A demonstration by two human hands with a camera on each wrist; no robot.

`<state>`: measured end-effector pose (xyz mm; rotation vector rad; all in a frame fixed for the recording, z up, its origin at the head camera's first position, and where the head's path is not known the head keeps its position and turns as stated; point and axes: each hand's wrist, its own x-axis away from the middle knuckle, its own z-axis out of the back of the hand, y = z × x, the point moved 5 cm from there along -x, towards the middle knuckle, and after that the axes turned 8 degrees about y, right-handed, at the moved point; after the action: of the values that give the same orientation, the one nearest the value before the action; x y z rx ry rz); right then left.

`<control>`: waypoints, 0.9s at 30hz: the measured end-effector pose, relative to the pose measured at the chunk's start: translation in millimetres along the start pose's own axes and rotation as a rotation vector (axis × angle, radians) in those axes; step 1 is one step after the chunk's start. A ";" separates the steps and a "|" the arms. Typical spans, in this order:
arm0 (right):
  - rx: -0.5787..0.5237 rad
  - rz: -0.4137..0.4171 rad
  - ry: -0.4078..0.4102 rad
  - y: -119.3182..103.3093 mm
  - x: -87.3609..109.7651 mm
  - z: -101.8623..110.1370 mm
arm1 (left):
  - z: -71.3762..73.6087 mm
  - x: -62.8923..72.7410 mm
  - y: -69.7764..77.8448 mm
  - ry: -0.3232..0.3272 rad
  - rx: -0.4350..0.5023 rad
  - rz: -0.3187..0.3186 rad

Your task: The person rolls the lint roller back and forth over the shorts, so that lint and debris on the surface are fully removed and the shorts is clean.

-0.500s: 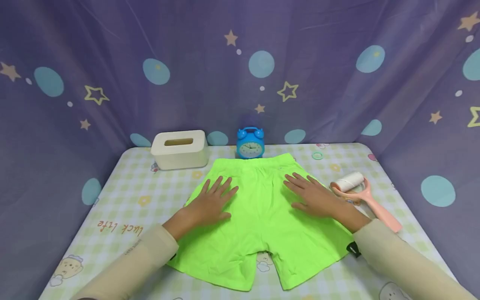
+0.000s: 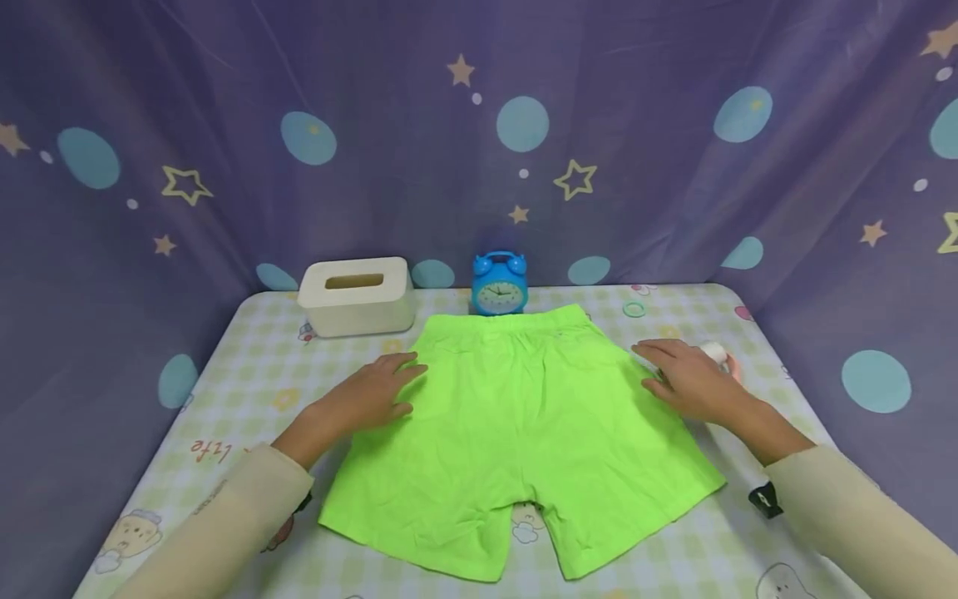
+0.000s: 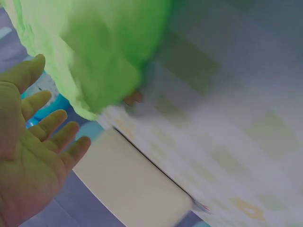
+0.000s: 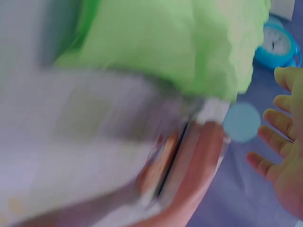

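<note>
Two hands, neither with hold of anything, lie at the left and right sides of the green shorts (image 2: 516,416), which are spread in the middle of the table (image 2: 247,362). The left hand (image 2: 362,399) is loosely open over the left edge; the wrist view shows its fingers apart and nearly straight, with an unfilled palm. The right hand (image 2: 696,384) mirrors it at the right edge, fingers likewise extended and relaxed, and whether either hand presses on the cloth I cannot tell. Laying out looks mostly done: the waistband is on the far side, just in front of the clock (image 2: 499,296), both legs point toward the near side with a gap between them, and no large fold shows on top. What is left, as far as I can judge, is smoothing, since creases run down from the waistband and fine wrinkles cross the legs. No folding has been started. The other things appear to have no part in it so far: the box (image 2: 359,316) is far left, the ring (image 2: 634,309) far right, and the roller (image 2: 713,352) on the right, mostly hidden by the right hand and arm.
</note>
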<state>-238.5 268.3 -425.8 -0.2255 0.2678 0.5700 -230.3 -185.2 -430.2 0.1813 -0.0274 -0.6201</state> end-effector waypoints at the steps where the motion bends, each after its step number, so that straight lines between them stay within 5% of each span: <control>1: 0.000 -0.015 0.015 5.4 3.4 3.1 | 1.5 3.6 -3.2 -0.002 0.013 0.017; 14: 0.008 -0.160 0.203 71.0 69.8 18.7 | -13.8 33.1 -32.5 -0.088 0.050 0.064; 22: -0.050 -0.286 0.125 85.6 93.8 1.1 | -17.0 37.7 -36.9 -0.088 0.056 0.054; 27: -0.158 -0.452 0.039 92.7 101.5 -3.3 | -19.5 40.0 -40.0 -0.069 0.084 0.053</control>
<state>-208.7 394.0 -472.9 -0.4374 0.2004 0.1386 -219.2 -237.2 -457.6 0.2399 -0.1247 -0.5723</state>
